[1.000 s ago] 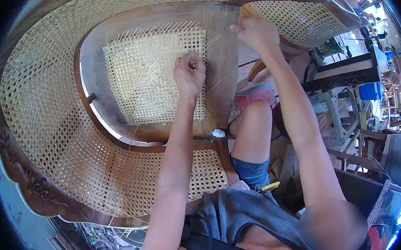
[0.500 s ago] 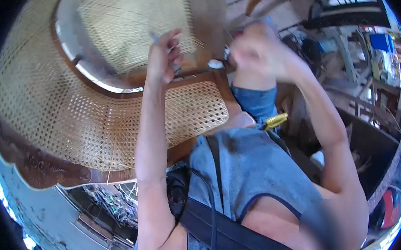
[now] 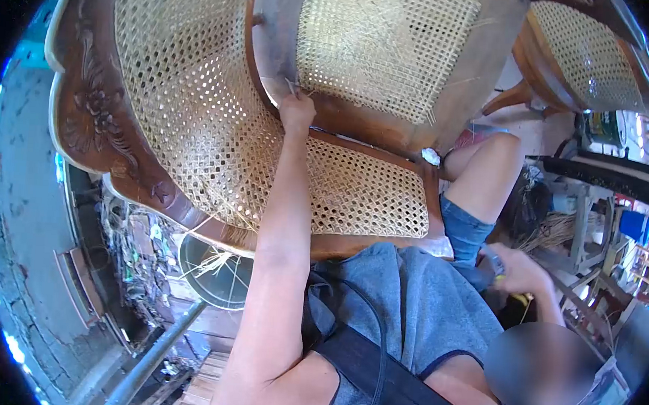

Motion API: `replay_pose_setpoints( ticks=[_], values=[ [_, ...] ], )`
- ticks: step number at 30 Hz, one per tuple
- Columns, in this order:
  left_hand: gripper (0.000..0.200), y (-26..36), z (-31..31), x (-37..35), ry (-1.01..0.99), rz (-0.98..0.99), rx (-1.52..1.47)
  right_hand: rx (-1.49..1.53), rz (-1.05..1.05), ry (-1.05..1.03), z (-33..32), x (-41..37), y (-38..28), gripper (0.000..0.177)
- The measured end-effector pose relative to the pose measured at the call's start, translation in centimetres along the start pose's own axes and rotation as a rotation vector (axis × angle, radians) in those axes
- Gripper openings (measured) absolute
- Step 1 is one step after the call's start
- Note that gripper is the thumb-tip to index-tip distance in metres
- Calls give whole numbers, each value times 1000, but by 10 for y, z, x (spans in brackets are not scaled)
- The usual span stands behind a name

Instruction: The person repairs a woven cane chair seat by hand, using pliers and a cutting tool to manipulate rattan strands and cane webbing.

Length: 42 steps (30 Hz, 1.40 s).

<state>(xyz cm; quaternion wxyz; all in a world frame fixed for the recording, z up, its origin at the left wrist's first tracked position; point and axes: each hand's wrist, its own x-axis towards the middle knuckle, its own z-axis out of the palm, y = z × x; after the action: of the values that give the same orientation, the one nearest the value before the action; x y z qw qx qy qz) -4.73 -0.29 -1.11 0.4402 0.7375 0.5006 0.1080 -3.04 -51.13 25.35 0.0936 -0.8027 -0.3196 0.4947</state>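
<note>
A wooden seat with woven cane panels point(image 3: 370, 191) and a carved frame point(image 3: 97, 119) lies before me. My left hand point(image 3: 297, 114) is closed near the inner wooden rim, beside the upper cane panel point(image 3: 380, 48). From its fingertips sticks a thin pale piece, too small to name. Low at my right side, by the hem of my blue shorts point(image 3: 462, 231), my right hand point(image 3: 523, 273) is closed round a small grey tool point(image 3: 495, 263) with a bit of yellow. Loose cane strands point(image 3: 219, 259) hang off the frame's near edge.
Another cane-panelled wooden piece point(image 3: 590, 55) stands at the upper right. Below the near edge sits a round bucket point(image 3: 213, 281), with scraps around it. A white wad point(image 3: 431, 156) rests at the frame corner. Wooden stands and a blue container point(image 3: 634, 226) are farther right.
My view has swung, so the seat appears farther right. My left hand has gone down to the wooden rim; my right hand has dropped from above my knee to my side.
</note>
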Motion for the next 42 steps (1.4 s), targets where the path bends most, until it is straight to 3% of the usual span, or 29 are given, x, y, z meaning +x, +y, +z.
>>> replay_pose_setpoints(
  ticks=[1,3,5,7,11,13,16,18,20,22,24,28,31,33,34,36,38,40,42],
  values=[
    [43,-21,16,11,6,86,143,90,122,-103,-36,1,-15,64],
    [46,-31,24,11,44,111,104,432,105,19,-74,23,-26,62],
    [51,6,-3,-14,46,88,186,829,-108,164,-88,68,-34,55],
    [50,6,-11,-17,40,94,89,889,-171,163,-89,135,-80,50],
    [44,-7,-4,-8,49,95,46,690,-129,-32,-51,298,-131,24],
    [42,-9,-1,-4,40,73,16,431,-168,-86,-40,358,-157,22],
    [39,-8,-2,0,16,23,-50,277,-185,4,-28,409,-181,21],
    [38,-5,-3,-1,-2,-7,-88,-23,7,-16,-24,433,-190,25],
    [32,-1,-6,-7,109,52,-111,-39,69,11,-23,422,-212,26],
    [31,0,-6,-7,94,33,-119,-60,122,39,-20,430,-214,27],
    [31,-1,-5,-7,80,16,-125,-275,-97,153,-14,444,-210,27],
    [37,-3,-3,-3,57,-54,-107,-318,-177,135,-14,436,-216,29],
    [44,-9,0,1,33,-99,-122,-163,-226,184,-11,429,-216,28],
    [45,-12,0,4,39,-62,-134,8,-120,275,-7,428,-210,29],
    [43,-12,-2,4,72,-36,-143,-10,-10,87,-22,406,-222,33],
    [42,-23,4,11,98,-7,-152,-163,-144,143,-24,381,-204,35],
    [44,-48,25,31,9,-167,-470,-260,-77,202,-46,283,-205,39],
    [47,-45,25,29,-21,-117,-439,-251,-104,353,-39,215,-144,39],
    [49,-54,33,36,-30,-73,-387,-190,114,223,-36,137,-105,34]
  ],
)
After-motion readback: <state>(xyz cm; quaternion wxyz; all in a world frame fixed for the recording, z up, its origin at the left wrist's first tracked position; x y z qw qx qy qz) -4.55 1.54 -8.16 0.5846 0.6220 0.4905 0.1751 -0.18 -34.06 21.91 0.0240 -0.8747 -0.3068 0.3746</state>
